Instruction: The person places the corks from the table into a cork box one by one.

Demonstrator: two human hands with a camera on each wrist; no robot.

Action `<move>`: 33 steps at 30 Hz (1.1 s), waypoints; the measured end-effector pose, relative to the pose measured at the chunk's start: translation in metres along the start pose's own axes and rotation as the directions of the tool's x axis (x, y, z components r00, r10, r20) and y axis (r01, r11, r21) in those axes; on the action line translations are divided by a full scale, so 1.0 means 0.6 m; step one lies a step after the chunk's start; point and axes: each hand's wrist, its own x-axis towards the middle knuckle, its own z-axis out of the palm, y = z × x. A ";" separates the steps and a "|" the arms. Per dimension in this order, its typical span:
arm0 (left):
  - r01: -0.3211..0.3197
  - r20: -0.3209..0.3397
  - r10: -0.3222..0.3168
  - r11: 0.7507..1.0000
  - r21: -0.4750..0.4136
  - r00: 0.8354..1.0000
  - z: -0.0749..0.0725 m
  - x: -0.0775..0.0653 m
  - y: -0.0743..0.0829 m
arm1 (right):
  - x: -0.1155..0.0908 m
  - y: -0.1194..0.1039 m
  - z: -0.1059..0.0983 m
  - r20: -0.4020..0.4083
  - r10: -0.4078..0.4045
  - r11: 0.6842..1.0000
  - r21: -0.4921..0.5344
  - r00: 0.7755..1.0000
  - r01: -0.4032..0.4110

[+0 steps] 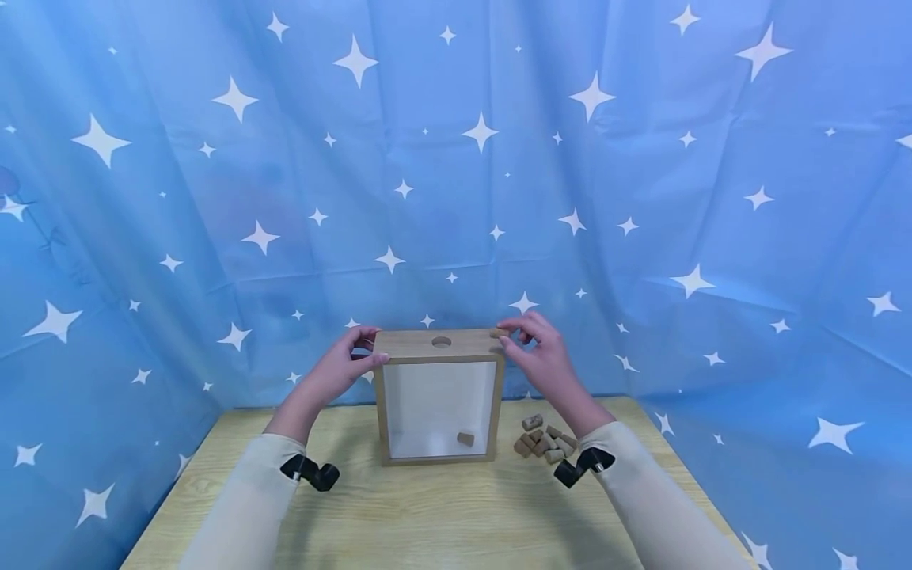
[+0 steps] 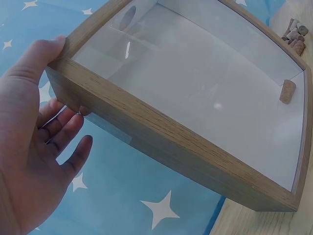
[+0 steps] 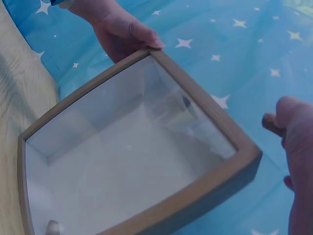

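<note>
A wooden box frame with a clear front and a round hole in its top stands upright on the table. My left hand grips its upper left corner, thumb at the front and fingers behind, as the left wrist view shows. One cork lies inside at the bottom right. My right hand pinches another cork between thumb and fingers, beside the box's top right corner. In the right wrist view this cork is apart from the frame, and the hand is partly cut off.
A small heap of corks lies on the light wooden table, right of the box and below my right forearm. Behind the table hangs a blue curtain with white stars. Each wrist wears a black mount.
</note>
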 end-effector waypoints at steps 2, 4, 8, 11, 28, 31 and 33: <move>-0.001 -0.001 0.001 1.000 0.000 1.000 0.000 0.001 0.000 | 0.007 -0.003 0.004 0.017 0.016 1.000 -0.005 1.000 -0.016; -0.004 -0.002 0.004 1.000 -0.005 1.000 0.000 0.002 0.000 | 0.014 -0.005 0.009 0.037 0.028 1.000 -0.008 0.999 -0.027; -0.013 0.000 0.013 1.000 -0.014 1.000 0.001 0.003 0.000 | 0.025 -0.007 0.018 0.064 0.030 0.999 -0.012 0.997 -0.030; -0.012 0.002 0.012 1.000 -0.014 1.000 0.000 0.002 -0.001 | 0.031 -0.009 0.025 0.075 0.020 1.000 -0.016 0.997 -0.019; -0.009 0.011 0.009 1.000 -0.023 1.000 -0.002 0.000 -0.002 | 0.068 -0.040 0.055 0.202 0.009 0.993 -0.113 0.979 0.014; -0.011 0.010 0.011 1.000 -0.019 1.000 -0.002 0.001 -0.004 | 0.076 -0.043 0.059 0.233 0.008 0.988 -0.150 0.973 0.028; -0.011 0.008 0.011 1.000 -0.018 1.000 -0.002 0.002 -0.005 | 0.081 -0.044 0.062 0.261 0.004 0.985 -0.169 0.965 0.041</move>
